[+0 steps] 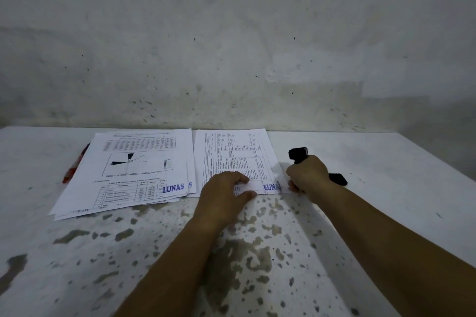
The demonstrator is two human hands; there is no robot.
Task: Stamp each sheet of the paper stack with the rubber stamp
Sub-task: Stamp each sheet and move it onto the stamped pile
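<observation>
A paper stack (231, 151) with printed tables lies in the middle of the white table, its top sheet bearing a blue "LUNAS" mark (271, 186) near the lower right corner. My left hand (224, 193) rests on that sheet's near edge, fingers and thumb pinching the paper's lower edge. To the left lies a fanned pile of stamped sheets (134, 169), also marked "LUNAS". My right hand (307, 175) grips the black rubber stamp (298, 154) just right of the stack, the stamp's top sticking up above my fist.
A black flat object (338, 178), maybe the ink pad or lid, lies behind my right wrist. A red pen (74, 167) pokes out from under the left pile. A stained wall (231, 46) rises right behind the table (386, 175).
</observation>
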